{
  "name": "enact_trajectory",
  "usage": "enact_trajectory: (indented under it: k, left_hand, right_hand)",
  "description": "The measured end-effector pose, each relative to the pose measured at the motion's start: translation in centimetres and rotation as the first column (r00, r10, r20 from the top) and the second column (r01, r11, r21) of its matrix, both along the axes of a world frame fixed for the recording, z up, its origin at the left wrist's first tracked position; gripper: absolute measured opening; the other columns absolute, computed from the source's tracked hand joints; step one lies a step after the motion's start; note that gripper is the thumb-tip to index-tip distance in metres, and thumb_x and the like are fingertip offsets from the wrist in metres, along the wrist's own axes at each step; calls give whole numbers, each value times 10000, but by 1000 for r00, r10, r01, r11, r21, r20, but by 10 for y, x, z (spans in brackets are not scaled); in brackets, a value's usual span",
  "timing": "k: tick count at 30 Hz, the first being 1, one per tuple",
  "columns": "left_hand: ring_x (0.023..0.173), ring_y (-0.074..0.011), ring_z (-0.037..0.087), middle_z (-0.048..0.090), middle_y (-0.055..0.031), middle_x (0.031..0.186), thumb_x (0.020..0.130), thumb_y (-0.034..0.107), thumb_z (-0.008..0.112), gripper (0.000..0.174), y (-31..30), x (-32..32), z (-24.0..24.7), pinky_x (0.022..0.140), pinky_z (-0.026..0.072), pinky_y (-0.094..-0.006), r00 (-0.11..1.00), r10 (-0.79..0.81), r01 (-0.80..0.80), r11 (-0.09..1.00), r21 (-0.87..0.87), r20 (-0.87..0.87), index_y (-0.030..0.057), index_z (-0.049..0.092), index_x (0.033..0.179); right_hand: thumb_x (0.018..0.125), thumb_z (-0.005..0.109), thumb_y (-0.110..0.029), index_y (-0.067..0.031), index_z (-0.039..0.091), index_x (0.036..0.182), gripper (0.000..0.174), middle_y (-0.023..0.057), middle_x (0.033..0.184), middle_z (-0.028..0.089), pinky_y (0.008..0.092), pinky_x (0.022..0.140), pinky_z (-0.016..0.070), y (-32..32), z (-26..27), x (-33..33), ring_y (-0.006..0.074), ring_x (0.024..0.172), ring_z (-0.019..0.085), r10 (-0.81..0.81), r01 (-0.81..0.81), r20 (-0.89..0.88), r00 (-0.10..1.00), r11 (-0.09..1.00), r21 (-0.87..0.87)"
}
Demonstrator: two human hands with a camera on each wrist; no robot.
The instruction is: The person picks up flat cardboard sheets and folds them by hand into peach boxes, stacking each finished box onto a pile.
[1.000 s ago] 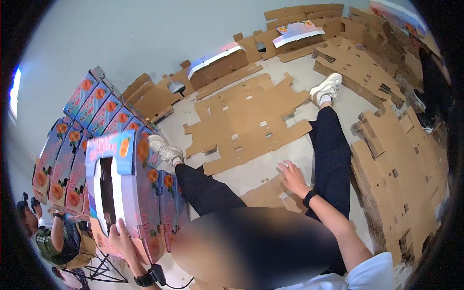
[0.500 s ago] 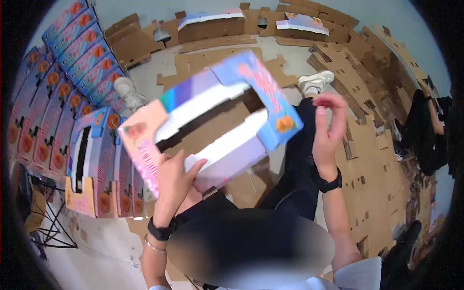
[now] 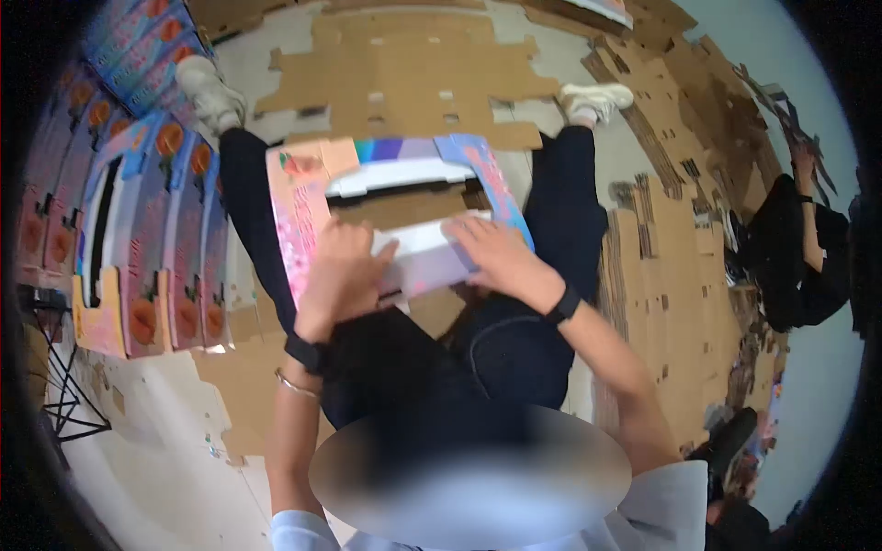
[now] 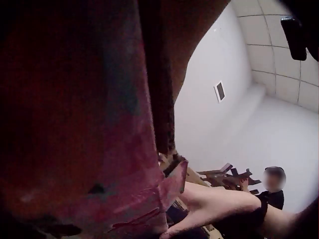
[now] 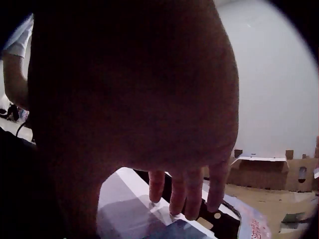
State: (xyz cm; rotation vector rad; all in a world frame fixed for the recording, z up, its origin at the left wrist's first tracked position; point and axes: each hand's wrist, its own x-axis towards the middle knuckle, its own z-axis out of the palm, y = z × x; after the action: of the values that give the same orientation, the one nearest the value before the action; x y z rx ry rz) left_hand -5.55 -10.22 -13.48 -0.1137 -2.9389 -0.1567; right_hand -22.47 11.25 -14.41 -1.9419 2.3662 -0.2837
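A printed cardboard box (image 3: 427,270) with a long opening on top lies over the lap, its orange end at the left and blue end at the right. The left hand (image 3: 344,271) grips its near side, fingers over the white flap (image 3: 413,237). Farther right, the right hand (image 3: 510,264) holds the same side. From the right wrist view, the fingers of the right hand (image 5: 149,119) bend over the opening's edge; the thumb is hidden. Dark box wall (image 4: 119,149) fills much of the left wrist view, with a hand (image 4: 214,201) against its lower edge.
Similar printed boxes (image 3: 142,248) stand in rows at the left. Flat cardboard (image 3: 395,73) lies on the floor between the shoes, with stacks of cardboard (image 3: 671,303) at the right. A person in black (image 3: 795,248) is at the far right, a black folding frame (image 3: 69,404) at lower left.
The left hand has left the row of boxes and brought one box over the lap, where it now lies straighter and lower. The right hand has come down from the air onto its near side.
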Motion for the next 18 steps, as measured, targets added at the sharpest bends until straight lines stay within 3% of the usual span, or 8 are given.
enact_trajectory:
  k: [1,2,4,5,9,11,15,18]
  left_hand:
    - [931,-330,520,527,-164,956,704,226,649,431,-2,0,-5,959,357,-513,1000,-6,6,1000,6,14,162,685,1129]
    - [830,-323,555,548,-159,838,735,254,673,321,-8,-5,-19,935,390,-493,990,-38,30,998,-62,-135,83,685,1007]
    - [655,-338,559,550,-145,677,821,308,675,295,-7,-17,-25,799,433,-439,976,118,-99,989,105,-185,17,630,812]
    - [644,-360,568,552,-157,623,823,350,676,365,-4,-19,-20,821,437,-432,973,163,-133,974,182,-163,2,590,749]
    - [653,-344,586,582,-166,639,818,363,677,372,-2,-18,-16,828,441,-420,975,213,-203,967,152,-55,6,590,756]
    - [656,-339,590,592,-171,642,818,370,674,379,-2,-16,-19,833,440,-421,970,148,-129,986,108,-195,2,594,768]
    - [654,-332,589,586,-169,640,816,374,676,383,-2,-16,-17,834,440,-420,971,166,-143,980,137,-173,2,595,773]
    - [654,-326,591,578,-162,631,813,376,680,389,0,-16,-19,832,441,-416,967,203,-180,972,150,-156,0,590,768]
  right_hand:
    - [597,826,-180,-71,441,1274,787,127,1231,498,422,930,437,1,3,1,322,1145,516,-15,14,8,1000,999,32]
    - [600,827,-185,-55,463,1219,730,120,1180,511,418,917,433,2,7,1,313,1105,527,-26,26,9,1000,998,60]
    - [606,827,-193,-56,477,1169,676,114,1143,513,416,901,432,9,3,-10,307,1075,528,9,-9,9,1000,997,74]
    - [613,827,-200,-58,492,1119,623,109,1107,514,413,885,430,11,4,-15,301,1044,529,43,-43,2,999,997,61]
    - [629,822,-230,-70,527,1030,524,94,1094,522,412,912,418,11,-1,-12,283,1034,530,65,-61,-93,994,997,48]
    - [651,805,-271,-73,573,953,428,90,1043,552,423,983,398,10,-1,-15,265,1033,536,168,-148,-181,969,982,120]
    - [670,786,-304,-76,616,882,355,77,942,593,436,1067,350,8,2,-14,252,1012,550,223,-176,-231,947,962,207]
    - [679,778,-316,-78,634,846,324,66,833,611,439,1111,315,9,3,-16,249,992,563,174,-136,-191,966,971,199]
